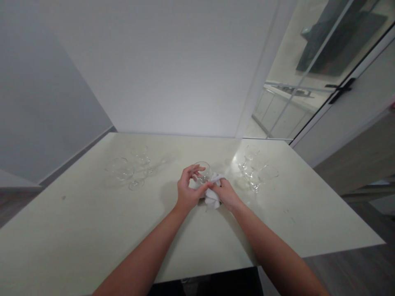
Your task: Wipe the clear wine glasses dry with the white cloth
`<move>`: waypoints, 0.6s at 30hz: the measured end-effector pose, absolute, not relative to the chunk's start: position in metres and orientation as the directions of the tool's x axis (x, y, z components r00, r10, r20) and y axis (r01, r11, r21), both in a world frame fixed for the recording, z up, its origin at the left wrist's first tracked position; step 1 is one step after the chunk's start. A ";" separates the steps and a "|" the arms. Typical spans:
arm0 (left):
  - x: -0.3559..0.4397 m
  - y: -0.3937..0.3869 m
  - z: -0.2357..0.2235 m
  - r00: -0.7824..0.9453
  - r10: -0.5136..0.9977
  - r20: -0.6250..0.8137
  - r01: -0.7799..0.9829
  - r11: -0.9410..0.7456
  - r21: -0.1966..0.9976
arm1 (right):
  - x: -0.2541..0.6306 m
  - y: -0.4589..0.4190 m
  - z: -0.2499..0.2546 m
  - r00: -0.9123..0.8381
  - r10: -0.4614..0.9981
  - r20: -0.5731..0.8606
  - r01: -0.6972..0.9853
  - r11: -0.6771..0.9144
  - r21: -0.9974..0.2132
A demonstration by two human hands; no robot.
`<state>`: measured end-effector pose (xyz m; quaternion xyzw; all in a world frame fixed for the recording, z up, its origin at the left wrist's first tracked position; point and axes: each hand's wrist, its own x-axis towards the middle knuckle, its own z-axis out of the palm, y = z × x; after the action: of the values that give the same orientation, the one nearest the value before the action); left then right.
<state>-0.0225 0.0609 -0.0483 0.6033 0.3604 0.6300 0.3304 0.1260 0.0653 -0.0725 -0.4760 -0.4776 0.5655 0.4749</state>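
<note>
My left hand [190, 185] is curled around the bowl of a clear stemmed glass [203, 168] above the middle of the table. A crumpled white cloth [212, 198] hangs from my right hand [226, 192], whose fingers press it against the lower part of the glass. Both hands nearly meet there, with the left thumb reaching over to the cloth. The stem and foot of the glass are mostly hidden by the cloth and fingers.
On the left of the pale table [92, 230] are several clear glasses [125, 169], some lying on their sides. More clear glasses [257, 170] lie on the right. A white wall [166, 74] borders the far edge, and a glass-paned door with a black handle [342, 90] is at the right.
</note>
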 end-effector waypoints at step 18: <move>-0.020 0.072 -0.051 -0.168 0.831 0.530 -0.093 -0.548 0.831 | 0.123 0.064 -0.070 -0.200 0.977 -0.072 -0.250 -0.122 -0.961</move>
<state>-0.0203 0.0719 -0.0514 0.5500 0.3356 0.6867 0.3366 0.1233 0.0639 -0.0702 -0.4043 -0.4497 0.6306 0.4865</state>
